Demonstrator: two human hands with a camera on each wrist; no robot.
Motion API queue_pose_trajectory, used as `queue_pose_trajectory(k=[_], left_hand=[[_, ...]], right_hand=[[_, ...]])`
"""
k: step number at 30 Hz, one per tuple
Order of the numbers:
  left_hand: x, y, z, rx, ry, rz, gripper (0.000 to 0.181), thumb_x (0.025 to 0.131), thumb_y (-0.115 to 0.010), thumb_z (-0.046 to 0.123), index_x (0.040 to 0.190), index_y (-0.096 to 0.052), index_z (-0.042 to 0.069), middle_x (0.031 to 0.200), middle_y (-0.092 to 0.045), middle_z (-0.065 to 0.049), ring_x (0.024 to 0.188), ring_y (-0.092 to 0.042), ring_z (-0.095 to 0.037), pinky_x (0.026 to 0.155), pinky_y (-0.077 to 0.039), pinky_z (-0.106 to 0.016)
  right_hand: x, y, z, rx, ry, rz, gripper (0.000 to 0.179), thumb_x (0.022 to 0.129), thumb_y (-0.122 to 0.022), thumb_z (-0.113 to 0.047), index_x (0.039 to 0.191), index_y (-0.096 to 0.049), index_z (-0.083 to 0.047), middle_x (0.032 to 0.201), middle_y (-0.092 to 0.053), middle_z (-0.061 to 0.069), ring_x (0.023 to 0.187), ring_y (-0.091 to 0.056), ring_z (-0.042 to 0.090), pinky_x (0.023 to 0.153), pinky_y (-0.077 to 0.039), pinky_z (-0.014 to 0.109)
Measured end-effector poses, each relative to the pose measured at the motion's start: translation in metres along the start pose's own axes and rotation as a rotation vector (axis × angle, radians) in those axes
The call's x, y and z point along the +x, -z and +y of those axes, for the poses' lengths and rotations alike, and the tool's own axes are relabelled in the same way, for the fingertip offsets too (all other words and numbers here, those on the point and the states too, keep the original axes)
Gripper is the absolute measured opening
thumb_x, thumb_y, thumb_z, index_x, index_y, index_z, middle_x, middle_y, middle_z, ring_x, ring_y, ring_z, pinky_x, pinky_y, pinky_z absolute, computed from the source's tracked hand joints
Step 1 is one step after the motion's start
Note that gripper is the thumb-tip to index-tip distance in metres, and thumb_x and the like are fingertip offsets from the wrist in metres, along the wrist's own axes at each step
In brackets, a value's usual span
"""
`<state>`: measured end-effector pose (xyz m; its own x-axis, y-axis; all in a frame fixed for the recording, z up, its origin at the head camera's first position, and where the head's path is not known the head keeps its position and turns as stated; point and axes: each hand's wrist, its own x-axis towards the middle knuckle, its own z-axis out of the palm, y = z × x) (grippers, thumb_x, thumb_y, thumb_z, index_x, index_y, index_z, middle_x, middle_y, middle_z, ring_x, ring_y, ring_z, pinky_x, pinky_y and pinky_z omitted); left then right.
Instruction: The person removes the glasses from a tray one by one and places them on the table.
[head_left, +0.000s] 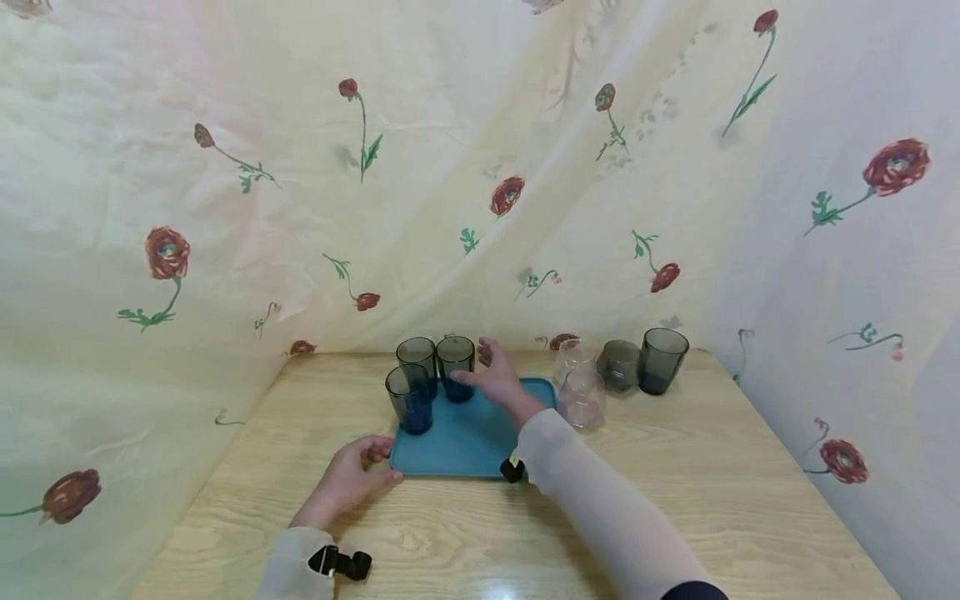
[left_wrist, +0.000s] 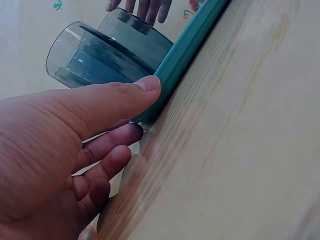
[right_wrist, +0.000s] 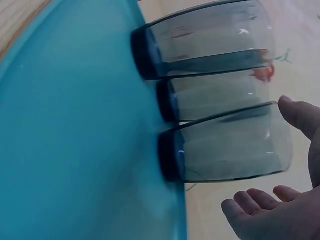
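Note:
A blue tray [head_left: 472, 450] lies on the table and bears three smoky grey-blue glass tumblers at its left side: a front one [head_left: 409, 404], a back-left one [head_left: 414, 354] and a back-right one [head_left: 456, 362]. My left hand [head_left: 347, 482] pinches the tray's front left corner, thumb [left_wrist: 142, 86] on the rim and the other fingers bent beside it. Spread around the back-right tumbler, my right hand [head_left: 501, 379] has its thumb [right_wrist: 297, 112] at the rim and its other fingers apart from the glass.
Right of the tray stand two clear rounded glasses, one in front [head_left: 581, 404] and one behind [head_left: 573, 357]. Beside them are a smoky rounded glass [head_left: 619, 367] and a taller smoky tumbler [head_left: 662, 362]. A flowered cloth [head_left: 435, 208] hangs behind the wooden table [head_left: 420, 542].

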<state>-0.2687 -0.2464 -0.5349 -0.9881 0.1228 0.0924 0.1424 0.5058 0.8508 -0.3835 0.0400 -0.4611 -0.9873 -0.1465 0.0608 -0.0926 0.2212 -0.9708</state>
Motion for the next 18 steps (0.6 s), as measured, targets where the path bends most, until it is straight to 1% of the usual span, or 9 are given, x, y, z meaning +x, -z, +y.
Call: queue_pose_trajectory(k=[5, 9, 11, 14, 18], left_hand=[[0.001, -0.001, -0.001, 0.011, -0.010, 0.002, 0.052, 0.081, -0.093, 0.018, 0.127, -0.072, 0.008, 0.108, -0.069, 0.002, 0.102, -0.062, -0.017, 0.099, -0.049, -0.047], [0.001, -0.001, -0.003, 0.023, -0.017, 0.004, 0.051, 0.081, -0.093, 0.019, 0.127, -0.072, 0.009, 0.108, -0.069, 0.002, 0.102, -0.062, -0.016, 0.099, -0.050, -0.047], [0.001, -0.001, -0.003, 0.031, -0.016, 0.009, 0.051, 0.081, -0.093, 0.019, 0.127, -0.072, 0.010, 0.108, -0.069, 0.003, 0.102, -0.062, -0.015, 0.099, -0.050, -0.046], [0.002, 0.000, -0.003, 0.036, -0.013, 0.011, 0.051, 0.082, -0.093, 0.018, 0.127, -0.072, 0.010, 0.109, -0.069, 0.003, 0.102, -0.062, -0.015, 0.098, -0.050, -0.045], [0.001, -0.001, -0.001, 0.027, -0.005, 0.009, 0.051, 0.082, -0.093, 0.016, 0.127, -0.072, 0.009, 0.109, -0.069, 0.001, 0.102, -0.062, -0.016, 0.099, -0.050, -0.046]], right_hand=[[0.001, -0.010, 0.001, -0.038, -0.013, -0.001, 0.097, 0.088, -0.088, -0.022, 0.164, -0.029, -0.009, 0.164, -0.037, 0.018, 0.150, -0.036, 0.038, 0.116, -0.037, 0.057], [0.003, -0.016, 0.005, -0.038, -0.010, 0.016, 0.094, 0.087, -0.089, -0.021, 0.161, -0.034, -0.007, 0.157, -0.044, 0.020, 0.145, -0.041, 0.040, 0.114, -0.039, 0.057], [0.006, -0.020, 0.007, -0.038, -0.009, 0.022, 0.092, 0.086, -0.090, -0.021, 0.159, -0.037, -0.007, 0.154, -0.047, 0.020, 0.142, -0.045, 0.039, 0.113, -0.041, 0.056], [0.013, -0.024, 0.011, -0.065, -0.037, 0.046, 0.089, 0.086, -0.090, -0.023, 0.158, -0.039, -0.009, 0.152, -0.050, 0.018, 0.139, -0.049, 0.037, 0.112, -0.042, 0.054], [0.019, -0.027, 0.014, -0.130, -0.088, 0.077, 0.087, 0.089, -0.088, -0.026, 0.159, -0.039, -0.012, 0.154, -0.050, 0.016, 0.140, -0.048, 0.036, 0.112, -0.042, 0.055]])
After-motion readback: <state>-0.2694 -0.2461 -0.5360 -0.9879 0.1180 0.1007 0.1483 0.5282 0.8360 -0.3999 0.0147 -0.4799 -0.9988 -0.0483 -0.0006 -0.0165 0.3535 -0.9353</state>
